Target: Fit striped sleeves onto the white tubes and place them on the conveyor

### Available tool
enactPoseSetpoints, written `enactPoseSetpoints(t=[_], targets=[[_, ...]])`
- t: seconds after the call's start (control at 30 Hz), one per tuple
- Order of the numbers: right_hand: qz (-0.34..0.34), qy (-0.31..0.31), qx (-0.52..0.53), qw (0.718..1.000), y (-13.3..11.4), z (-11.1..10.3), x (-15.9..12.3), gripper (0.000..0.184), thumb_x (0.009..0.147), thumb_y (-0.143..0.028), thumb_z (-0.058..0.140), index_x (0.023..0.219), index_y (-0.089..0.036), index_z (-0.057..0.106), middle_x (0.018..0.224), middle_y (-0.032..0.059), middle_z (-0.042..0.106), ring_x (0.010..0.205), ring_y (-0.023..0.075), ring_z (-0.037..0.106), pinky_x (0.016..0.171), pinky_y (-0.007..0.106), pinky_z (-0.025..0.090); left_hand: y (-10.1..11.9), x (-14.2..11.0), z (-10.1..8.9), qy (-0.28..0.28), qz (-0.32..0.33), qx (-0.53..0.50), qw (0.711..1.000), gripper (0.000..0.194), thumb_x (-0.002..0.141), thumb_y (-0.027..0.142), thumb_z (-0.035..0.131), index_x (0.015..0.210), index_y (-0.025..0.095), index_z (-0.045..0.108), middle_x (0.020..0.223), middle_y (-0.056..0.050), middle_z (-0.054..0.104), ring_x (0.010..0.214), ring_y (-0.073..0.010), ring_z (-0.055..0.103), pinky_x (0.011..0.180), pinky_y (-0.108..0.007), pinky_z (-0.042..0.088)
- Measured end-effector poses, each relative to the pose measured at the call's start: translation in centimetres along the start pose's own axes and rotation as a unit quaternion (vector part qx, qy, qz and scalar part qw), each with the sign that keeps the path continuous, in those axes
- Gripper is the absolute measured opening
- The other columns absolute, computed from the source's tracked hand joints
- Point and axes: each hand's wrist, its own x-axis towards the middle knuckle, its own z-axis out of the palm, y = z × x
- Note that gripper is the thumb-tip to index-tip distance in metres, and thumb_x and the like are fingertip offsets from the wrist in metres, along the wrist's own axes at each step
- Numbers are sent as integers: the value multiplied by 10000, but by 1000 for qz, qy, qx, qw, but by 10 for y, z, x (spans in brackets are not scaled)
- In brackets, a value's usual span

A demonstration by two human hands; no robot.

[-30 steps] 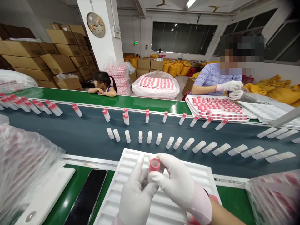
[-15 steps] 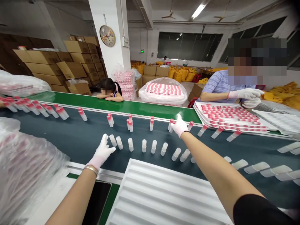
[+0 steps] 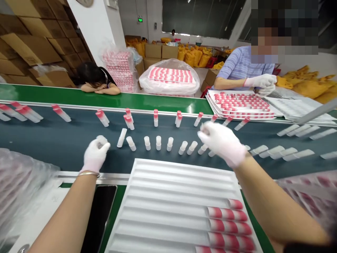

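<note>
Over the near part of the dark conveyor, my left hand (image 3: 96, 153) in a white glove is closed around a whitish cylinder (image 3: 101, 139), its top showing between thumb and fingers. My right hand (image 3: 222, 142), also gloved, hovers over the belt with fingers curled together; whatever they may hold is hidden. Beside my left hand stands a tilted white tube (image 3: 121, 137). A row of white tubes (image 3: 158, 143) and, behind it, a row of pink-and-white tubes (image 3: 156, 117) stand on the belt. In front of me lies a white grooved tray (image 3: 163, 189) with several pink-and-white tubes (image 3: 228, 213) lying at its right end.
A dark phone-like slab (image 3: 98, 214) lies left of the tray. Plastic-wrapped stacks (image 3: 23, 182) sit at the left. Across the belt (image 3: 65, 140), a gloved co-worker (image 3: 259, 84) is beside filled trays (image 3: 242, 105). Another person (image 3: 98, 80) leans on the green ledge (image 3: 158, 99).
The view has tilted down, showing filled grooves in the tray. My left hand has gone from spread fingers to gripping. My right hand has drawn back from the pink-and-white row, fingers now curled.
</note>
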Motion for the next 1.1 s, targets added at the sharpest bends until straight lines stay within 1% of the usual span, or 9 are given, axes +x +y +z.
enactPoseSetpoints(t=[0.1, 0.17, 0.27, 0.43, 0.6, 0.73, 0.93, 1.0, 1.1], targets=[[29, -152, -86, 984, 21, 3, -90, 264, 627, -115, 605, 427, -180, 444, 399, -24, 406, 402, 90, 380, 509, 258, 318, 16, -21, -11, 52, 39, -19, 998, 117, 800, 231, 579, 881, 147, 565, 1049, 38, 625, 1040, -163, 596, 1033, -373, 414], [30, -211, -107, 971, 35, 19, -132, 215, 543, -58, 603, 422, -172, 467, 424, -22, 453, 417, 102, 433, 507, 245, 337, 29, -41, -11, 65, 64, -36, 995, 136, 817, 248, 576, 913, 152, 564, 1084, 30, 630, 1036, -154, 606, 1020, -344, 433], [10, -245, -119, 962, 53, 42, -161, 123, 541, -54, 594, 518, -171, 564, 619, 19, 615, 616, 167, 593, 616, 257, 417, 53, -81, -1, 32, 101, -54, 993, 227, 804, 316, 627, 981, 175, 603, 1165, -16, 643, 1051, -196, 631, 1014, -349, 455], [-20, -206, -65, 976, 52, 37, -160, 75, 694, -113, 538, 696, -184, 559, 743, 28, 645, 721, 178, 609, 685, 280, 456, 92, -156, 27, -147, 147, -145, 967, 295, 866, 331, 589, 1126, 193, 604, 1208, -83, 631, 1126, -236, 605, 982, -354, 475], [-55, -84, 211, 972, 3, 18, -142, 137, 844, -211, 507, 955, -190, 583, 945, 49, 688, 874, 178, 649, 765, 293, 511, 125, -207, 34, -235, 243, -114, 934, 142, 929, 302, 527, 859, 204, 601, 841, -28, 620, 802, -176, 602, 747, -296, 508], [-113, -76, 254, 958, -30, 9, -125, 213, 857, -200, 547, 1064, -203, 598, 982, 43, 665, 878, 161, 625, 755, 278, 508, 138, -218, 29, -228, 308, -91, 919, 102, 933, 284, 548, 940, 234, 637, 933, -37, 659, 899, -194, 604, 787, -295, 485], [-327, -100, 89, 936, -53, -14, -106, 110, 869, -178, 595, 962, -208, 646, 827, 12, 611, 765, 145, 555, 714, 283, 445, 139, -215, 18, -291, 330, -18, 898, 153, 950, 290, 515, 943, 242, 660, 896, -34, 646, 850, -196, 588, 762, -304, 454], [-334, -122, 58, 933, -59, -15, -104, 82, 855, -183, 620, 927, -206, 654, 804, 9, 609, 739, 147, 549, 692, 285, 433, 141, -217, 16, -312, 311, -58, 896, 162, 951, 297, 514, 906, 238, 658, 905, -29, 653, 860, -192, 593, 779, -296, 457], [-286, -107, 165, 938, -65, -7, -108, 124, 825, -214, 673, 940, -193, 633, 818, -1, 598, 746, 126, 548, 710, 261, 452, 143, -222, 15, -339, 253, -149, 893, 160, 943, 318, 527, 988, 235, 655, 968, -32, 672, 899, -192, 610, 815, -289, 472]])
